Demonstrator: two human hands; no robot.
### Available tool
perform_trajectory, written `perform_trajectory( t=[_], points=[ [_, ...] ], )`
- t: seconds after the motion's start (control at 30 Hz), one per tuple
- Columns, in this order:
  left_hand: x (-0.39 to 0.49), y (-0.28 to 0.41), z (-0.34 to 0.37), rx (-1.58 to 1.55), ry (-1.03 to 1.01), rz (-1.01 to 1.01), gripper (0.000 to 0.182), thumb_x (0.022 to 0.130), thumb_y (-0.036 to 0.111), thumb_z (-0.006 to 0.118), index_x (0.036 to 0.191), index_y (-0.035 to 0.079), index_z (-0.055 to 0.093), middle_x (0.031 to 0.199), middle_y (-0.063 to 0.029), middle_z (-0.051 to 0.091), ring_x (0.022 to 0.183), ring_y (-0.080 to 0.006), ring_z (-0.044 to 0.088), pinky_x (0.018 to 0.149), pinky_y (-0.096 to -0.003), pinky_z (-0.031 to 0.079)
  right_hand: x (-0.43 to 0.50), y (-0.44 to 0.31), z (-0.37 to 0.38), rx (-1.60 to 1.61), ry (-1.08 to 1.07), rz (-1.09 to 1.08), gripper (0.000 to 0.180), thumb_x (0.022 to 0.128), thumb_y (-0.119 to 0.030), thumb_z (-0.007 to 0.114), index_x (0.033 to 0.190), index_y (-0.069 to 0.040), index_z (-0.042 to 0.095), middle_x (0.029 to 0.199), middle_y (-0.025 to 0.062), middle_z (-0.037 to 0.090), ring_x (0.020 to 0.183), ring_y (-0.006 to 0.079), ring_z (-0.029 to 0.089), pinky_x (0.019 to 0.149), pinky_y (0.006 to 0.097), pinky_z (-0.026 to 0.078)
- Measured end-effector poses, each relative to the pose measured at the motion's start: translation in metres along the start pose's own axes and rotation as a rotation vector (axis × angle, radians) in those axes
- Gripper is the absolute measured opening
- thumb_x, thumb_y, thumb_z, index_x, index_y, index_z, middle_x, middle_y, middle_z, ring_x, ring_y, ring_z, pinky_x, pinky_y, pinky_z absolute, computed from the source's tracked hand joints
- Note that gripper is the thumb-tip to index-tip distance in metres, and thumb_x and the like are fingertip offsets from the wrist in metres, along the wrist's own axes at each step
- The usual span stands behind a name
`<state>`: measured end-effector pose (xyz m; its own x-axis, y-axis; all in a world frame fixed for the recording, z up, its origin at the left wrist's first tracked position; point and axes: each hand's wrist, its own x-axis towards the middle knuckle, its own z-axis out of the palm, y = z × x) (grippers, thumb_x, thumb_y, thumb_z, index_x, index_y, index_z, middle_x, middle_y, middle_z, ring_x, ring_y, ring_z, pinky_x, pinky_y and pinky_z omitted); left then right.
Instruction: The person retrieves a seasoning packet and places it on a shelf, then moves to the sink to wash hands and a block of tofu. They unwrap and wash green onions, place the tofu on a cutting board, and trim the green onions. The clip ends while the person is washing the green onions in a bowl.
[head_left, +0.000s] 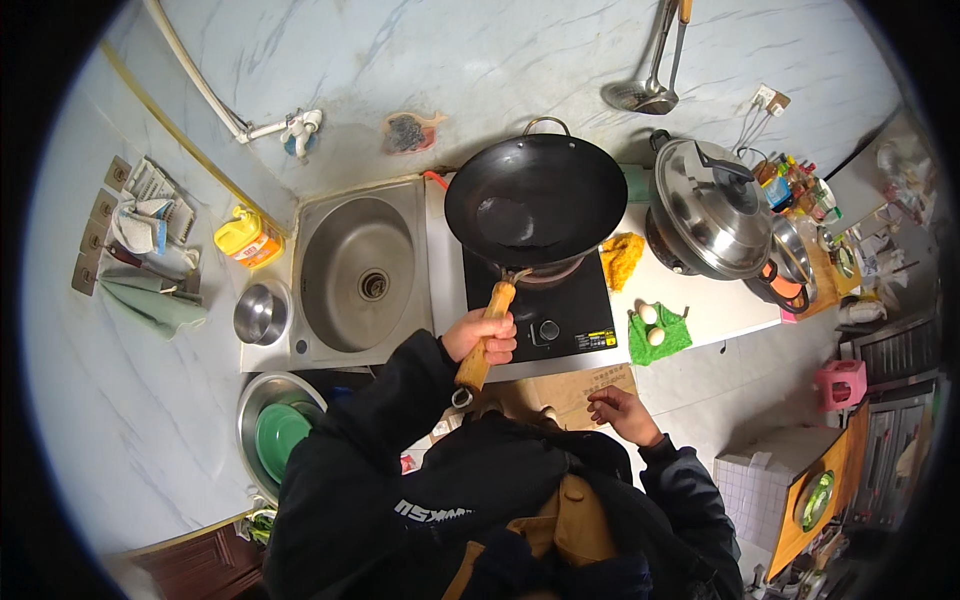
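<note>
My left hand grips the wooden handle of a black wok. The wok is tilted above the black cooktop, with a little liquid or shine on its inner surface. My right hand hangs in front of the counter's edge with its fingers loosely curled, holding nothing that I can see. Two eggs, one behind the other, lie on a green cloth right of the cooktop. A yellow cloth lies just behind them.
To the left are a steel sink, a yellow bottle and a steel bowl. On the right stands a lidded pot. A skimmer and ladle hang on the wall. A pink stool stands on the floor.
</note>
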<state>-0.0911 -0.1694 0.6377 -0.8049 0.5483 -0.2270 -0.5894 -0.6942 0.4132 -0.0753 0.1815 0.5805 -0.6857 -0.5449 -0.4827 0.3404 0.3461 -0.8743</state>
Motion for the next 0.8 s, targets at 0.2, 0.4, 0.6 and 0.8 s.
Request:
perform_trajectory(
  t=[0.2, 0.4, 0.6, 0.8],
  points=[
    [0.000, 0.026, 0.022, -0.028, 0.078, -0.115, 0.019, 0.089, 0.011, 0.054, 0.075, 0.011, 0.041, 0.066, 0.0034, 0.038, 0.054, -0.0057, 0.038, 0.048, -0.0218, 0.033, 0.006, 0.004, -0.008, 0.030, -0.031, -0.038, 0.019, 0.093, -0.010, 0.054, 0.109, 0.001, 0.057, 0.089, 0.0059, 0.063, 0.077, 0.0115, 0.061, 0.070, 0.0246, 0.051],
    [-0.017, 0.006, 0.023, 0.176, 0.239, -0.075, 0.016, 0.087, 0.009, 0.058, 0.090, 0.010, 0.043, 0.068, 0.0012, 0.040, 0.050, -0.0071, 0.038, 0.045, -0.0239, 0.033, 0.016, 0.008, -0.006, -0.072, -0.089, -0.062, 0.020, 0.092, -0.013, 0.057, 0.107, 0.000, 0.058, 0.087, 0.0062, 0.063, 0.072, 0.0113, 0.060, 0.067, 0.0243, 0.050],
    [-0.035, -0.039, 0.004, 0.381, 0.336, 0.078, 0.026, 0.084, 0.009, 0.061, 0.097, 0.008, 0.038, 0.065, -0.0044, 0.042, 0.048, -0.0130, 0.043, 0.043, -0.0286, 0.037, 0.014, 0.002, -0.015, -0.179, -0.101, -0.076, 0.021, 0.091, -0.013, 0.057, 0.107, 0.000, 0.059, 0.089, 0.0078, 0.063, 0.075, 0.0129, 0.062, 0.068, 0.0255, 0.051],
    [-0.026, -0.072, -0.001, 0.343, 0.263, 0.213, 0.026, 0.086, 0.008, 0.060, 0.098, 0.008, 0.037, 0.064, -0.0049, 0.041, 0.047, -0.0127, 0.042, 0.043, -0.0284, 0.038, 0.003, -0.002, -0.030, -0.136, -0.089, 0.011, 0.022, 0.091, -0.013, 0.056, 0.109, 0.000, 0.058, 0.092, 0.0066, 0.063, 0.078, 0.0130, 0.062, 0.069, 0.0256, 0.052]
  ],
)
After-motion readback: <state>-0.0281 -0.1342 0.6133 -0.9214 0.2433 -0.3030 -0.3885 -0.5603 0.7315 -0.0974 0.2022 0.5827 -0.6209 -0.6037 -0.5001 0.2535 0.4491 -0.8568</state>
